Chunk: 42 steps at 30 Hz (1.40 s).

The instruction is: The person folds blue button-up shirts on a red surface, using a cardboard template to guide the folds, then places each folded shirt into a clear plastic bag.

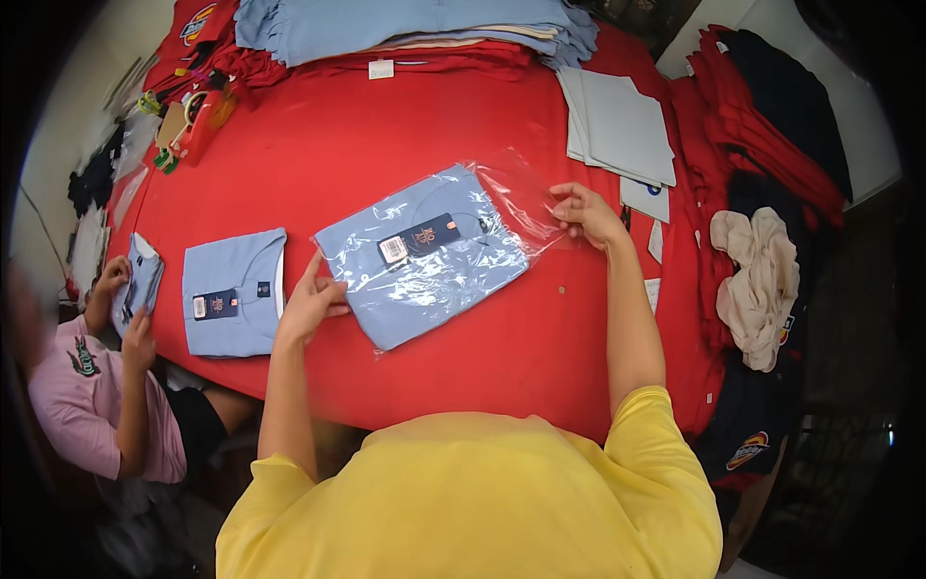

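Observation:
A folded light blue shirt lies tilted on the red table inside a clear plastic bag, with a dark tag on its front. My left hand touches the bag's left edge, thumb and fingers apart. At the bag's open right end, my right hand pinches the loose clear film. Left of my left hand lies another folded light blue shirt with a dark tag, outside any bag.
At the left, a person in a pink shirt handles a small folded blue garment. Stacked blue shirts line the far edge. White sheets, red garments and a beige cloth lie right; a red tool holder stands far left.

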### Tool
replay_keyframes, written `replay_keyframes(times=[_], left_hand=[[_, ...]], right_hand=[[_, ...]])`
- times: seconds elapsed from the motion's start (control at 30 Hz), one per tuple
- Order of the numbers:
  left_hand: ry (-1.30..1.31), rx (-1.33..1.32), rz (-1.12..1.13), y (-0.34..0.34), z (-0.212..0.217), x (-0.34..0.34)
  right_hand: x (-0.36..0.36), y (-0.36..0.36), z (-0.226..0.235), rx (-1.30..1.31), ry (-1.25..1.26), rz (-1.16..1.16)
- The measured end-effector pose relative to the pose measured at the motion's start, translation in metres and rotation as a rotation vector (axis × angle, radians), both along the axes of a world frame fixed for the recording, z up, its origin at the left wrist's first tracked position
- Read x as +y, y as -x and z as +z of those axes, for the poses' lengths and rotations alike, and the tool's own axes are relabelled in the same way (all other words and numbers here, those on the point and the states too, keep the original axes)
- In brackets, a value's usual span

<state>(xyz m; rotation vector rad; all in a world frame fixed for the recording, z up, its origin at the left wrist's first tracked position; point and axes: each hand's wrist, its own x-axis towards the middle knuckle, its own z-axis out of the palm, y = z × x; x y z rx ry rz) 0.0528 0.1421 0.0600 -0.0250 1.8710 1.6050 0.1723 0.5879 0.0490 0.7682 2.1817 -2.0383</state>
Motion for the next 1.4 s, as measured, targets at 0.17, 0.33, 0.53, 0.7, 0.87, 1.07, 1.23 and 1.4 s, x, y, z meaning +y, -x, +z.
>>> replay_keyframes(times=[0.17, 0.33, 0.53, 0.7, 0.87, 1.07, 1.23, 1.4], left_hand=[[0.181, 0.312, -0.030, 0.020, -0.027, 0.003], [0.251, 0.640, -0.017, 0.023, -0.011, 0.074], [0.137, 0.510, -0.121, 0.025, 0.001, 0.031], [0.245, 0.550, -0.144, 0.014, -0.021, 0.015], [0.334, 0.551, -0.132, -0.002, -0.030, 0.015], [0.336, 0.642, -0.097, -0.003, -0.036, 0.017], [0.381, 0.671, -0.097, -0.010, -0.021, 0.016], [0.253, 0.789, -0.004, -0.024, -0.017, -0.033]], right_hand=[[-0.007, -0.016, -0.015, 0.079, 0.071, -0.099], [0.024, -0.017, -0.037, 0.176, 0.068, -0.476], [-0.001, -0.025, 0.000, 0.073, 0.087, -0.293], [0.007, -0.011, -0.017, -0.094, 0.153, -0.170], [0.001, 0.008, -0.004, -0.174, 0.097, 0.128], [-0.020, 0.031, 0.007, -0.285, 0.069, 0.337], [-0.015, 0.052, -0.025, -0.283, -0.073, 0.371], [-0.006, 0.080, -0.009, -0.323, -0.147, 0.351]])
